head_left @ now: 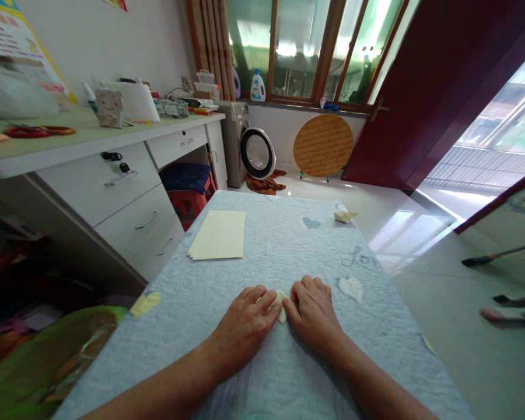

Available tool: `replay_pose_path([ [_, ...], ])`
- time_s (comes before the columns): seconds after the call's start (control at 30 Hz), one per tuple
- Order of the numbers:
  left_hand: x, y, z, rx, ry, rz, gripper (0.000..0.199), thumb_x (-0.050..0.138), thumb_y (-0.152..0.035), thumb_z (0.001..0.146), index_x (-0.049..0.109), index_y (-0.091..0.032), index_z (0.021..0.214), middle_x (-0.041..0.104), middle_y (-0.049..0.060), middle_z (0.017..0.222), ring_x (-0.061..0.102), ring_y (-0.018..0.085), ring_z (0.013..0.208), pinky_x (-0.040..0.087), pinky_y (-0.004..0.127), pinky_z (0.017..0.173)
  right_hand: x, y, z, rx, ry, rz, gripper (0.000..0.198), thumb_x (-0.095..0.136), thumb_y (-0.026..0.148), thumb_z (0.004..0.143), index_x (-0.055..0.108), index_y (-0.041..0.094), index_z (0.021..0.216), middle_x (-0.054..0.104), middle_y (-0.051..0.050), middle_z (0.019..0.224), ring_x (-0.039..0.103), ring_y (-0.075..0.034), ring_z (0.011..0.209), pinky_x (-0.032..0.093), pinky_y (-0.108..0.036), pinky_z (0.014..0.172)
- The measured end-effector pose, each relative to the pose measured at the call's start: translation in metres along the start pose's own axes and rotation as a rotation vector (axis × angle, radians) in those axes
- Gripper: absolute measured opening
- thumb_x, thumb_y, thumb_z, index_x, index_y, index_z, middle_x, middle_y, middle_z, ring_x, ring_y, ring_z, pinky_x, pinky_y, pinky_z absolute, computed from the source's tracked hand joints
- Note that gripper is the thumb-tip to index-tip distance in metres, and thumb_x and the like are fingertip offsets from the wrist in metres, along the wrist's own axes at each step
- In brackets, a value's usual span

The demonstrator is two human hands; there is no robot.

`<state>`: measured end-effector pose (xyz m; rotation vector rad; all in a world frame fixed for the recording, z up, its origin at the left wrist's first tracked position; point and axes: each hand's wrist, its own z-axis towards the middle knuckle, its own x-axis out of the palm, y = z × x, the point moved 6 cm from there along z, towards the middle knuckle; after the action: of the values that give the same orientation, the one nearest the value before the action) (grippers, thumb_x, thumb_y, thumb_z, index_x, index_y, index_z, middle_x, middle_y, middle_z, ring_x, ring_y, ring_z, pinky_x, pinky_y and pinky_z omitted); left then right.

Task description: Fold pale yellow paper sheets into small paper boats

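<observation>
Between my hands a small folded piece of pale yellow paper (282, 309) lies on the cloth-covered table (262, 373). My left hand (254, 315) has its curled fingers on the paper's left side. My right hand (312, 306) presses at its right side with the thumb, the other fingers curled. Both hands hide much of the paper, so its full shape does not show. A stack of pale yellow sheets (221, 234) rests at the table's far left. Near the far right edge sits a folded paper boat (345, 217).
Along the left runs a white desk (114, 189) with scissors (39, 131) on top. A green bin (87, 326) stands by the table's left edge. Beyond are a red stool (188, 192), a washing machine with its round door open (257, 153), and a round wooden board (323, 146).
</observation>
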<state>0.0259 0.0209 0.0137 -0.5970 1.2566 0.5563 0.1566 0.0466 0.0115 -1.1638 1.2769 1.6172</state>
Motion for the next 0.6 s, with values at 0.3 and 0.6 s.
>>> replay_pose_path([
  [0.3,-0.0047,-0.0009,-0.003,-0.025,-0.011,-0.001,0.019,0.051,-0.012,0.095,0.064,-0.017,0.107,0.065,0.009,0.106,0.055,0.026,0.101,0.047,0.043,0.09,-0.0012,-0.0037,-0.0001,0.051,0.025,0.059,0.006,0.06,0.026,0.087,0.059,0.022,0.083,0.056,-0.006,0.092,0.049,-0.025,0.093,0.03,-0.036,0.081],
  [0.6,-0.0031,-0.0029,-0.0048,-0.041,0.006,0.122,0.014,0.055,-0.009,0.091,0.067,-0.015,0.093,0.064,0.007,0.093,0.056,0.025,0.089,0.049,0.041,0.085,-0.0015,-0.0068,0.0013,0.056,0.057,0.098,0.006,0.056,0.019,0.087,0.06,0.023,0.088,0.057,-0.006,0.096,0.048,-0.025,0.096,0.03,-0.036,0.083],
])
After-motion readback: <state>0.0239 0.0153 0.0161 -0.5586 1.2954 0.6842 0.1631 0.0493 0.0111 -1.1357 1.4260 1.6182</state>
